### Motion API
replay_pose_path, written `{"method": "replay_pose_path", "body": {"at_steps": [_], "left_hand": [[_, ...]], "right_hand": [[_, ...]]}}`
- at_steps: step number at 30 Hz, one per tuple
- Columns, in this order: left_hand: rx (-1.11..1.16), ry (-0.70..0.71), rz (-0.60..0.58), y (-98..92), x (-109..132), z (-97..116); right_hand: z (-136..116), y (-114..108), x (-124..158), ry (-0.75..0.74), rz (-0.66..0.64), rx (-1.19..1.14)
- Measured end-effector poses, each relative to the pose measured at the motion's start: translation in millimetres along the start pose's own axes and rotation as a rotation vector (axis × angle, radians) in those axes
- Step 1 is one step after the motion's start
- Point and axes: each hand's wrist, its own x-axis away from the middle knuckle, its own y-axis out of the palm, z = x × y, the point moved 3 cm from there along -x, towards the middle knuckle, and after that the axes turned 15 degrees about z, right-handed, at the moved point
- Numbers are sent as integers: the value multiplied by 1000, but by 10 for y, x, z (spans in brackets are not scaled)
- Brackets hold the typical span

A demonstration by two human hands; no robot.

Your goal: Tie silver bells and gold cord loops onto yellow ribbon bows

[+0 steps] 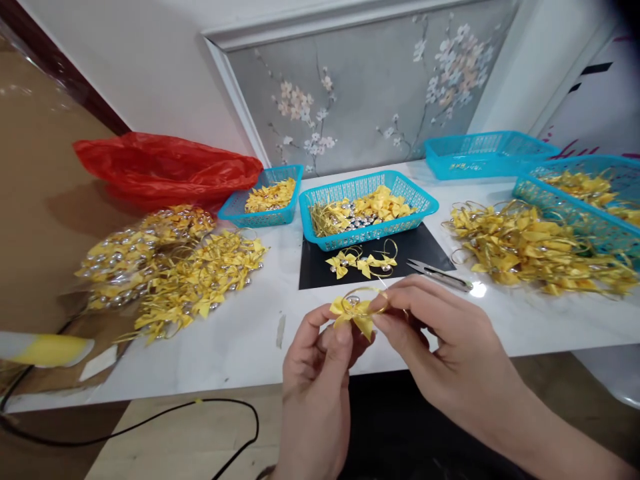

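A yellow ribbon bow [359, 319] with a silvery bead and a thin gold cord is between my two hands, above the table's front edge. My left hand [320, 373] pinches the bow from the left, thumb on its front. Thumb and forefinger of my right hand [440, 333] are closed on the gold cord [373, 292] at the bow's right side; the fingertips hide part of it. Just beyond my hands, a few finished-looking bows [367, 265] lie on a black mat [320, 267]. Thread snips [440, 275] rest at the mat's right edge.
A blue basket [370, 233] of bows, cords and beads stands behind the mat. Bow piles lie left [205, 283] and right [525, 247]. More blue baskets [295, 217] [475, 167] [575, 207] stand along the back. A red plastic bag [170, 167] sits at left; a black cable [150, 420] hangs below.
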Motion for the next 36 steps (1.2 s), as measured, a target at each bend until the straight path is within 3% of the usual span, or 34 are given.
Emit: {"method": "replay_pose_path", "body": {"at_steps": [13, 22, 28, 36], "left_hand": [[-110, -15, -17, -32, -33, 58], [14, -53, -24, -34, -42, 13], [-9, -41, -81, -18, -28, 40], [1, -80, -40, -18, 20, 33]], "right_hand": [[-18, 16, 49, -45, -34, -24], [58, -103, 103, 34, -35, -64], [10, -110, 86, -2, -39, -111], [-29, -67, 83, -45, -65, -160]]}}
